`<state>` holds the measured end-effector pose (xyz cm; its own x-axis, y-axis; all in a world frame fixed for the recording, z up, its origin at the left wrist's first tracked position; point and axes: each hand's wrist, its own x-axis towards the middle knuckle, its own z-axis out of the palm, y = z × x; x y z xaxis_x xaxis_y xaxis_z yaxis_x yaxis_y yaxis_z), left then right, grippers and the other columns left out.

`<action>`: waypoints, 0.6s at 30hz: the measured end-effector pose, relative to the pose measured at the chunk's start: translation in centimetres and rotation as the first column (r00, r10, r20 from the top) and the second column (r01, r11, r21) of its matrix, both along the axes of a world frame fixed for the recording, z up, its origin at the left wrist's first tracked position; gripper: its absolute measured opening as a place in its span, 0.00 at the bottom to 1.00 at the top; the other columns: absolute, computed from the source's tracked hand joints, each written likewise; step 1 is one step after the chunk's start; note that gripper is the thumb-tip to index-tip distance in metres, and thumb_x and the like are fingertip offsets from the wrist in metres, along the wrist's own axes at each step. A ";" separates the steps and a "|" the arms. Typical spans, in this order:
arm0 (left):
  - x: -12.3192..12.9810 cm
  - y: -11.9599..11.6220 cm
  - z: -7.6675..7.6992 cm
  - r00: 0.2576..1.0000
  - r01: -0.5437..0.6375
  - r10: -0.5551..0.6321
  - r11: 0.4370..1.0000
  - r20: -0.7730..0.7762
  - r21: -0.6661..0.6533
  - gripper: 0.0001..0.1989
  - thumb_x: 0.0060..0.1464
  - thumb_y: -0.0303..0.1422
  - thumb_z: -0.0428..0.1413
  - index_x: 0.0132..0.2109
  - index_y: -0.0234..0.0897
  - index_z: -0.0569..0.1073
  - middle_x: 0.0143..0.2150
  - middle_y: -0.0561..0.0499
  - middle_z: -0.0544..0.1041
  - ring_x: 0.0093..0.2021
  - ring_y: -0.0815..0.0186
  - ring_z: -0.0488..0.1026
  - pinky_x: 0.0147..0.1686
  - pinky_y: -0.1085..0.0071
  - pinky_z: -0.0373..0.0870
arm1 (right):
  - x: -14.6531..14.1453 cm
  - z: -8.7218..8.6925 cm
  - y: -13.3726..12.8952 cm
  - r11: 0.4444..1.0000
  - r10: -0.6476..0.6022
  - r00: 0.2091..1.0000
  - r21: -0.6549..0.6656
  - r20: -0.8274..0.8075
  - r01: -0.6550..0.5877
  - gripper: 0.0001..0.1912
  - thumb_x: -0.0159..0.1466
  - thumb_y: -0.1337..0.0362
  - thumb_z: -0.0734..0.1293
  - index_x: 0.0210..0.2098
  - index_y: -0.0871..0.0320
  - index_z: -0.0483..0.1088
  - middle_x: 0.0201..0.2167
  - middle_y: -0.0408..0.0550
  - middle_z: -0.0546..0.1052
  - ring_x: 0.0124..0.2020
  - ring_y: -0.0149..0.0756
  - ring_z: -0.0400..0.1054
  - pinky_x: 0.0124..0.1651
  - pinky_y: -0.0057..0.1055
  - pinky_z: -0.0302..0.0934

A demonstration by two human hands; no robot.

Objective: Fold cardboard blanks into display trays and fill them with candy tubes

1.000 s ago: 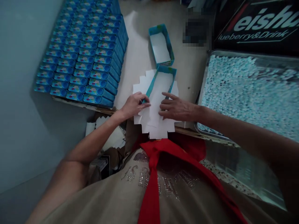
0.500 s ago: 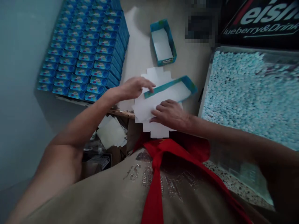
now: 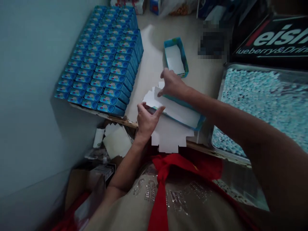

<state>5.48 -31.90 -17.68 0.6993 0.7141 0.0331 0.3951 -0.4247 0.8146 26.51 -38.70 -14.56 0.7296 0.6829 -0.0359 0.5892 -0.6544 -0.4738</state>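
A partly folded cardboard box [image 3: 183, 113], white inside with blue outer walls, lies slantwise over flat white cardboard blanks [image 3: 168, 136] at the table's front. Its left end is unfolded, with white flaps sticking out. My left hand [image 3: 147, 119] grips the near wall at that end, thumb and fingers curled around the cardboard. Across from it, my right hand [image 3: 173, 82] bends over the far wall and holds its end flap, the thumb on the inner side. Just beyond stands a folded blue open box [image 3: 175, 59], white inside.
Many small blue packs [image 3: 101, 67] stand in rows at the left. A metal tray [image 3: 220, 96] of pale blue and white pieces lies at the right, below a black box [image 3: 276, 38] with lettering. Below the table edge are papers [image 3: 117, 139] and an open carton [image 3: 79, 183].
The partly folded box has turned, its left end now farther away. My right hand has moved up to the far wall; my left hand has come down to the near wall. The view has shifted.
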 end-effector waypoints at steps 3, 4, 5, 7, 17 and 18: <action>3.5 0.6 -0.9 0.998 -0.052 0.053 0.998 0.046 -0.033 0.34 0.50 0.34 0.73 0.58 0.41 0.64 0.50 0.44 0.79 0.47 0.58 0.82 0.47 0.64 0.78 | -0.8 0.0 -2.5 0.998 -0.057 0.993 -0.014 -0.105 0.056 0.22 0.55 0.69 0.79 0.47 0.61 0.73 0.44 0.54 0.78 0.43 0.44 0.72 0.49 0.41 0.66; 4.1 0.8 -1.1 0.995 -0.068 0.072 0.996 0.068 -0.051 0.33 0.51 0.29 0.70 0.59 0.40 0.64 0.52 0.43 0.80 0.49 0.58 0.82 0.48 0.64 0.79 | -1.2 -0.1 -3.5 0.996 -0.084 0.980 0.006 -0.179 0.086 0.15 0.56 0.71 0.75 0.43 0.61 0.73 0.39 0.50 0.78 0.40 0.40 0.70 0.46 0.38 0.64; 4.5 1.1 -1.1 0.992 -0.083 0.089 0.994 0.093 -0.074 0.33 0.52 0.25 0.67 0.61 0.40 0.63 0.53 0.43 0.80 0.49 0.59 0.82 0.48 0.66 0.79 | -1.7 -0.3 -4.5 0.990 -0.113 0.960 0.048 -0.255 0.129 0.11 0.57 0.72 0.73 0.40 0.60 0.73 0.34 0.47 0.76 0.36 0.37 0.69 0.43 0.36 0.62; 4.9 1.7 -1.1 0.986 -0.083 0.100 0.987 0.131 -0.135 0.31 0.51 0.21 0.62 0.62 0.38 0.66 0.53 0.43 0.81 0.48 0.61 0.83 0.48 0.68 0.79 | -3.1 -0.9 -6.0 0.956 -0.157 0.927 0.184 -0.342 0.229 0.10 0.58 0.71 0.71 0.40 0.58 0.72 0.30 0.43 0.74 0.32 0.34 0.66 0.40 0.34 0.60; 5.4 1.5 0.1 0.996 0.085 -0.086 0.996 -0.021 -0.029 0.16 0.49 0.22 0.60 0.45 0.39 0.79 0.46 0.47 0.84 0.46 0.57 0.81 0.56 0.59 0.77 | -10.0 -3.2 -9.2 0.918 -0.319 0.917 0.163 -0.240 0.362 0.25 0.61 0.64 0.62 0.58 0.54 0.62 0.34 0.47 0.75 0.35 0.45 0.70 0.38 0.39 0.61; 5.2 1.4 0.2 0.996 0.092 -0.092 0.995 -0.018 -0.035 0.15 0.49 0.22 0.60 0.45 0.39 0.79 0.45 0.47 0.84 0.47 0.57 0.81 0.56 0.59 0.77 | -10.3 -3.2 -9.5 0.903 -0.314 0.912 0.215 -0.263 0.373 0.24 0.61 0.64 0.61 0.57 0.53 0.62 0.32 0.45 0.74 0.33 0.44 0.69 0.36 0.38 0.61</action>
